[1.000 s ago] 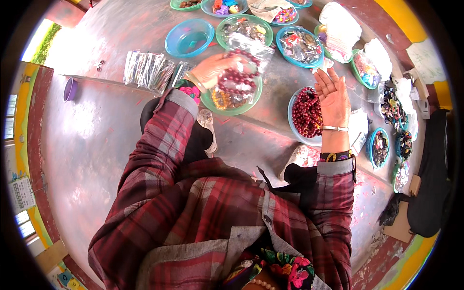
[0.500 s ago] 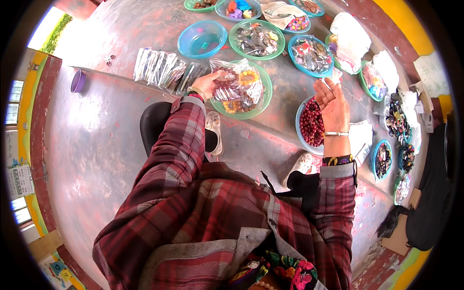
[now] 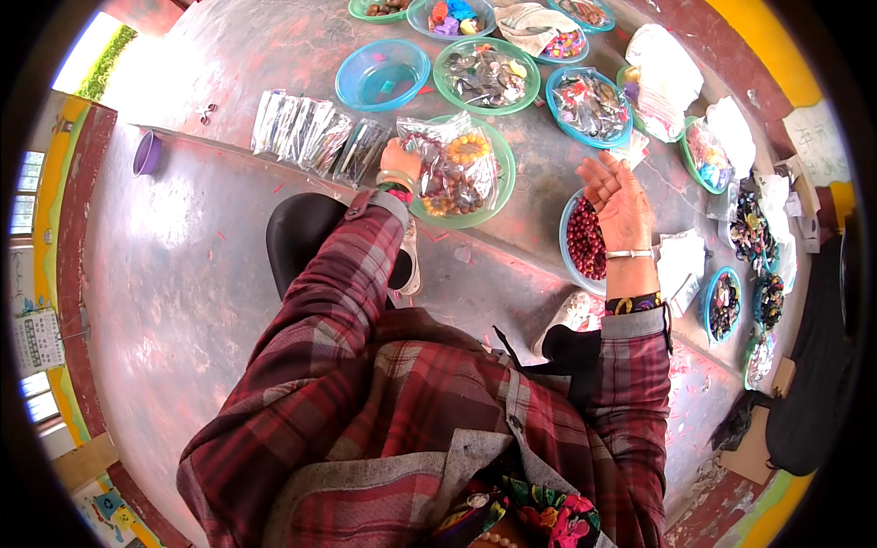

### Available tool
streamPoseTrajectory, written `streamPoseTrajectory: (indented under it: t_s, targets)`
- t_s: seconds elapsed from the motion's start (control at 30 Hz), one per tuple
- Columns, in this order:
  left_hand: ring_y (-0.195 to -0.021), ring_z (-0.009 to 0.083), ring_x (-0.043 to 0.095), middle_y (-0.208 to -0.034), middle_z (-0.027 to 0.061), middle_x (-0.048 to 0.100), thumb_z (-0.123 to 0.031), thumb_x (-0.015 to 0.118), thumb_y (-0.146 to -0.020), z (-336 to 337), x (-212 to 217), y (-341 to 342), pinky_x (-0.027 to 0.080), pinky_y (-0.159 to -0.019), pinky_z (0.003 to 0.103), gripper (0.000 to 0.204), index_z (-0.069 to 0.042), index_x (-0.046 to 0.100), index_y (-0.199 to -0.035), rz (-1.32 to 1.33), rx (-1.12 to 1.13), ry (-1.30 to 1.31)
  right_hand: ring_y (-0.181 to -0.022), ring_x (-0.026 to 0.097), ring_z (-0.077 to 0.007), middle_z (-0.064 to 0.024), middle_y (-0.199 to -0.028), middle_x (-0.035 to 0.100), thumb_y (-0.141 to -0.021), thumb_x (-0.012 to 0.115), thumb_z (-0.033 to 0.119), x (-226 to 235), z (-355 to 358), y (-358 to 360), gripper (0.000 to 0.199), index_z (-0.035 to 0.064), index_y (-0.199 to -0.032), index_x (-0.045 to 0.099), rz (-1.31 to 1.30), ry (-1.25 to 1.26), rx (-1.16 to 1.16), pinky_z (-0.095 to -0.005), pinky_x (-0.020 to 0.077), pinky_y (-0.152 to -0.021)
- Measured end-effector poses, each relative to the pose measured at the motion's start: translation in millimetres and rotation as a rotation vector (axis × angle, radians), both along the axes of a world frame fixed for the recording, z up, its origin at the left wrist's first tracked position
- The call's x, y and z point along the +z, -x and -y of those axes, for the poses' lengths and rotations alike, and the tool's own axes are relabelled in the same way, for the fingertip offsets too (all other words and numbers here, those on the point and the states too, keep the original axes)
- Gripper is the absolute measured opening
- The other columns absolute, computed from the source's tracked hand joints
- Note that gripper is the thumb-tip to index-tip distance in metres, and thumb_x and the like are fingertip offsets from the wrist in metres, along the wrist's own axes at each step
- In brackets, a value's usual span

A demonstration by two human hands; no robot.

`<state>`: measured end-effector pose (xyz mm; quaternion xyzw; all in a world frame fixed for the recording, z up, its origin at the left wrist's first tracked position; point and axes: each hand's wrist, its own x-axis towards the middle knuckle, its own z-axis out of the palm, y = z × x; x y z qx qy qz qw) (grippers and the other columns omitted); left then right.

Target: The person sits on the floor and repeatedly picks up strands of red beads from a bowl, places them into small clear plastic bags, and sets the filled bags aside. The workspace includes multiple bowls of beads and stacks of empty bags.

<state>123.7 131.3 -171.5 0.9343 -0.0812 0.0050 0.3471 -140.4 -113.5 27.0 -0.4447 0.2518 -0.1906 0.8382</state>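
Step judged: picking among bead packets. Left hand (image 3: 400, 163) is laid on a clear bead bag (image 3: 448, 164) in the green plate (image 3: 501, 173); grip closure cannot be told. Bag's long axis runs away from the person. Right hand (image 3: 621, 196) is held open, empty, right of the plate. A firm pinch is needed next.

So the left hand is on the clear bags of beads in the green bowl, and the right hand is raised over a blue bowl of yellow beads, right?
Not quite: the beads in the blue bowl under the right hand are dark red, not yellow, as the head view shows. The left hand is indeed on the clear bags of beads in the green bowl.
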Motion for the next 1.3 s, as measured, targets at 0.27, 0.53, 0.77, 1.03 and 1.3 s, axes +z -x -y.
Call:
streamPoseTrajectory:
  t_s: [0.27,0.53,0.77,1.03,1.3]
  targets:
    - [-0.128,0.0376,0.03,-0.133,0.023,0.04,-0.032,0.047,-0.087,14.9,3.3,48.0,0.024,-0.106,0.042,0.052,0.0,0.042,-0.128,0.349,-0.206,-0.114,-0.096,0.062,-0.0227,-0.0146,-0.106,0.062,-0.09,0.052,0.035,0.2,-2.4,-0.2,0.041,-0.0006,-0.11,0.055,-0.026,0.027,0.032,-0.0281,0.0474,-0.075]
    - [-0.13,0.0361,0.027,-0.138,0.0208,0.034,-0.042,0.037,-0.09,26.8,-2.7,56.8,0.018,-0.108,0.043,0.06,-0.003,0.034,-0.135,0.084,-0.258,-0.137,-0.095,0.062,-0.0225,-0.0151,-0.105,0.063,-0.091,0.051,0.035,-0.8,-3.3,2.6,0.041,-0.0013,-0.109,0.056,-0.051,0.034,0.039,-0.028,0.0474,-0.075]
    - [-0.126,0.0354,0.034,-0.134,0.0201,0.04,-0.038,0.036,-0.092,21.7,-12.6,42.7,0.023,-0.106,0.044,0.052,-0.004,0.042,-0.13,0.318,-0.488,-0.618,-0.094,0.062,-0.0235,-0.0165,-0.103,0.063,-0.091,0.049,0.034,-0.6,-0.8,7.3,0.041,-0.003,-0.107,0.056,-0.044,0.026,0.061,-0.0282,0.0479,-0.074]
    - [-0.129,0.0367,0.029,-0.135,0.0219,0.037,-0.036,0.042,-0.089,17.1,-30.2,34.6,0.02,-0.108,0.043,0.057,0.001,0.037,-0.132,0.292,-0.3,-0.356,-0.099,0.06,-0.0235,-0.0154,-0.109,0.061,-0.094,0.043,0.035,46.7,83.1,78.8,0.041,-0.0011,-0.11,0.054,0.115,0.209,-0.258,-0.0289,0.0472,-0.077]
    - [-0.12,0.0412,0.036,-0.122,0.0253,0.047,-0.023,0.049,-0.089,70.3,91.9,48.5,0.024,-0.106,0.046,0.038,0.001,0.05,-0.119,0.604,-0.459,0.265,-0.079,0.06,-0.0208,-0.0097,-0.086,0.062,-0.089,0.056,0.025,31.0,154.2,234.3,0.024,0.0012,-0.092,0.057,0.254,0.126,-0.776,-0.0288,0.0486,-0.068]
